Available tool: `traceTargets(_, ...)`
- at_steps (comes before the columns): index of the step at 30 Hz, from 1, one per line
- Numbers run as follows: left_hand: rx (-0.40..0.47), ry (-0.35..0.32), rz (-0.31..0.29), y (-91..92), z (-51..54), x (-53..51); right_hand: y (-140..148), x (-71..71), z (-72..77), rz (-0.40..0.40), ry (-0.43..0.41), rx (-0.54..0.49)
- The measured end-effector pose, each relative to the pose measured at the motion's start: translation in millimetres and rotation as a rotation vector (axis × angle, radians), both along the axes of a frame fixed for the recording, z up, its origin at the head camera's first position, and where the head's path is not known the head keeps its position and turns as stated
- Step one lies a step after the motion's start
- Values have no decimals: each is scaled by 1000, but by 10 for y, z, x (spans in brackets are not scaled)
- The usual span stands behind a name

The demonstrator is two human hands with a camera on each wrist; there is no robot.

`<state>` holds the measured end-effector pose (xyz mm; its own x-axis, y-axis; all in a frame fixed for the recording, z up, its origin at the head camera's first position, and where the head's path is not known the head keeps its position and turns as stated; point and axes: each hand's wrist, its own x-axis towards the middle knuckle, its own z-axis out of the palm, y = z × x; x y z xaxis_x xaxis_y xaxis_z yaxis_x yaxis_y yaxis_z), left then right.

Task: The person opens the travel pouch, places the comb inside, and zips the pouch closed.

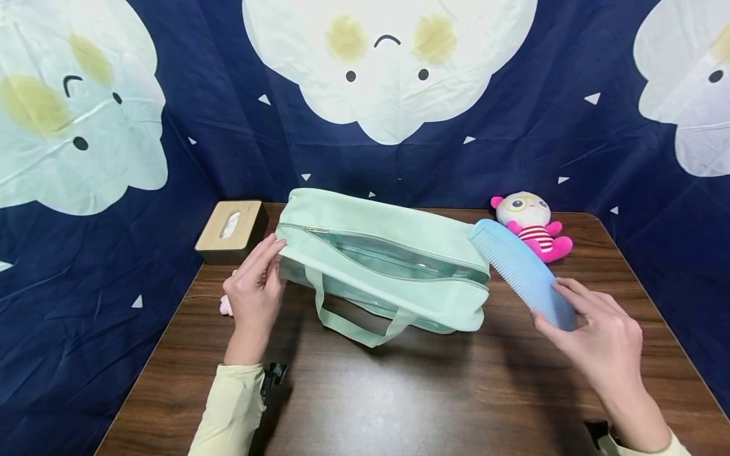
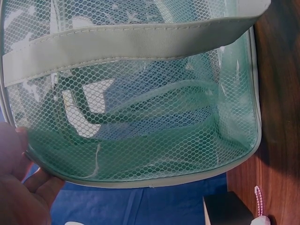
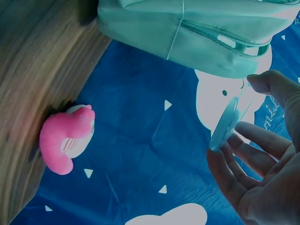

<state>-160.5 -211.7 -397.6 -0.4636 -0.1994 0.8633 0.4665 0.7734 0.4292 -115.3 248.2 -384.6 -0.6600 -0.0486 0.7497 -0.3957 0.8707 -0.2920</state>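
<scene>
left hand [image 1: 255,291] gripping the left end of an unzipped mint bag [image 1: 376,218] at centre, right hand [image 1: 606,332] pinching the near end of a blue comb [image 1: 525,269] right of it, plush toy [image 1: 535,235] far right

Blue comb [image 1: 523,269] (tilted) near unzipped mint bag [image 1: 376,285].

The bag [image 1: 376,288] is mint green, its mesh [image 2: 159,154] honeycomb-patterned; the comb [image 1: 521,272] is light blue; the plush toy [image 1: 533,230] is pink and white with red stripes; the table [image 1: 365,405] is wood-grained brown; the backdrop [image 1: 211,114] is navy with white, yellow-cheeked clouds [image 1: 390,88]
</scene>
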Motion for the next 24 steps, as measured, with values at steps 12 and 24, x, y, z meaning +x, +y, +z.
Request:
traceTargets(12,17,25,-9,13,-36,-1,-250,-61,79,16,108,29)
traceTargets(24,25,-4,-11,8,-19,-13,-430,-133,171,66,182,60)
